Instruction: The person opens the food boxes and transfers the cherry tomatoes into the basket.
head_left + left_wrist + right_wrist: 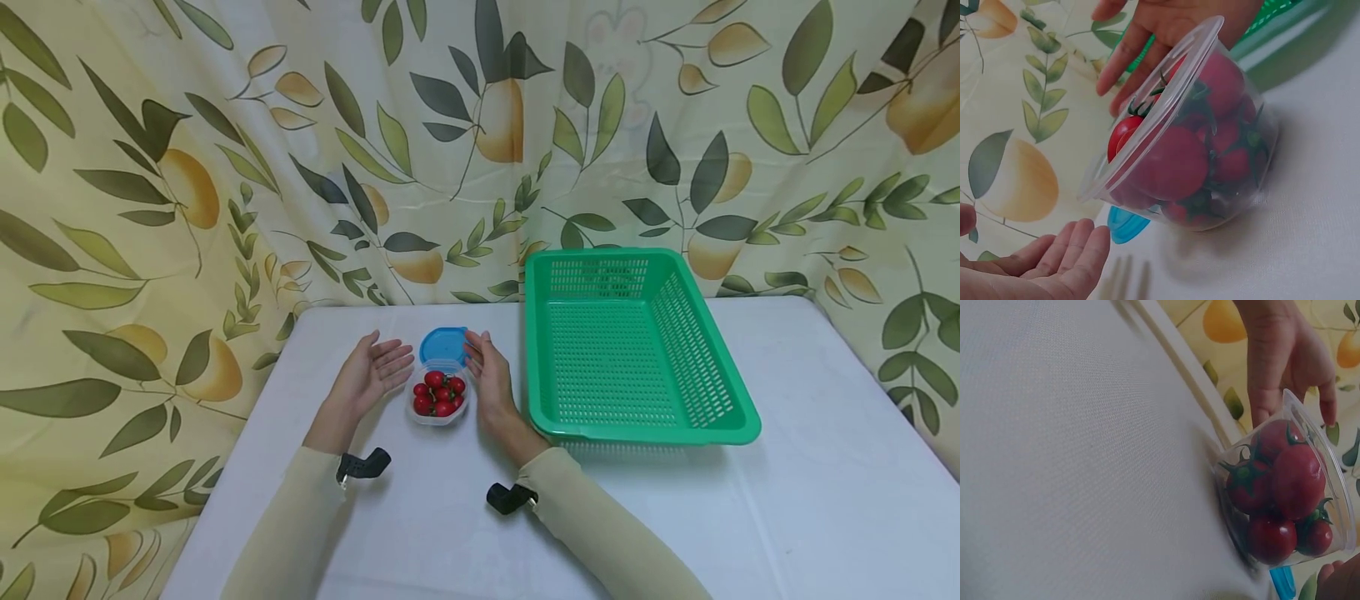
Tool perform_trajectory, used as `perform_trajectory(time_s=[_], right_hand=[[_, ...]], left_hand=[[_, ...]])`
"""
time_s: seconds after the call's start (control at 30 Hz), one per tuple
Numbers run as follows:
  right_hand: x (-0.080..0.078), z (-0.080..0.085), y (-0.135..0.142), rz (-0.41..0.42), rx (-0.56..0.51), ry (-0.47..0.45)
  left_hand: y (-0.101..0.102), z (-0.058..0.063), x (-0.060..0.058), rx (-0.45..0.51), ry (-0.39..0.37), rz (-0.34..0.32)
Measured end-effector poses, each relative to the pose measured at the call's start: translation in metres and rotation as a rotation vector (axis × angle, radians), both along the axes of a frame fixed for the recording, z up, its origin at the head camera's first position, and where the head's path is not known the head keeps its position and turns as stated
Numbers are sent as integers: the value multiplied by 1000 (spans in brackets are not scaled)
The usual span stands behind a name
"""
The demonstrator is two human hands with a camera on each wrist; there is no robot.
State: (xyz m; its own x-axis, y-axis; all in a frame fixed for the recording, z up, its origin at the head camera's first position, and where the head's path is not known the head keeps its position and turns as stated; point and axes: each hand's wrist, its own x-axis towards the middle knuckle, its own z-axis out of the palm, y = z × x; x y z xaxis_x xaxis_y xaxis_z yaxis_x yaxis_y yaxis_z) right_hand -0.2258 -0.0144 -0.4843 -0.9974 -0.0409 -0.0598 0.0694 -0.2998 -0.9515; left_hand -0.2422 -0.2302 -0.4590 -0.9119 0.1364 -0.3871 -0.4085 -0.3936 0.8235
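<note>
A clear plastic container point(438, 420) full of red cherry tomatoes point(1169, 164) with green stems stands uncovered on the white table. Just behind it lies a round blue lid point(441, 345). My left hand point(372, 370) is held to the left of the container, palm turned inward and fingers extended, holding nothing. On the other side, my right hand point(492, 377) faces it with fingers loosely extended and also holds nothing. Each hand appears slightly apart from the container's wall. In the right wrist view the tomatoes point(1297, 481) show through the clear side.
A green perforated plastic basket point(729, 385) stands right of my right hand, close to that forearm. The white-covered table point(810, 500) extends around everything. Behind it hangs a curtain point(465, 167) printed with leaves and fruit. A black wrist mount point(364, 464) sticks out from the left sleeve.
</note>
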Motion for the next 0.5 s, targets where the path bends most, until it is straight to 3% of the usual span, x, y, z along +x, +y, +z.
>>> perform_trajectory(time_s=[0.3,0.5], right_hand=[[0,2,0,-5,-1,-7],[4,4,-1,-20,157,-9]], left_hand=[[1,-1,2,-21,8,-5],[2,-1,6,-127,8,-26]])
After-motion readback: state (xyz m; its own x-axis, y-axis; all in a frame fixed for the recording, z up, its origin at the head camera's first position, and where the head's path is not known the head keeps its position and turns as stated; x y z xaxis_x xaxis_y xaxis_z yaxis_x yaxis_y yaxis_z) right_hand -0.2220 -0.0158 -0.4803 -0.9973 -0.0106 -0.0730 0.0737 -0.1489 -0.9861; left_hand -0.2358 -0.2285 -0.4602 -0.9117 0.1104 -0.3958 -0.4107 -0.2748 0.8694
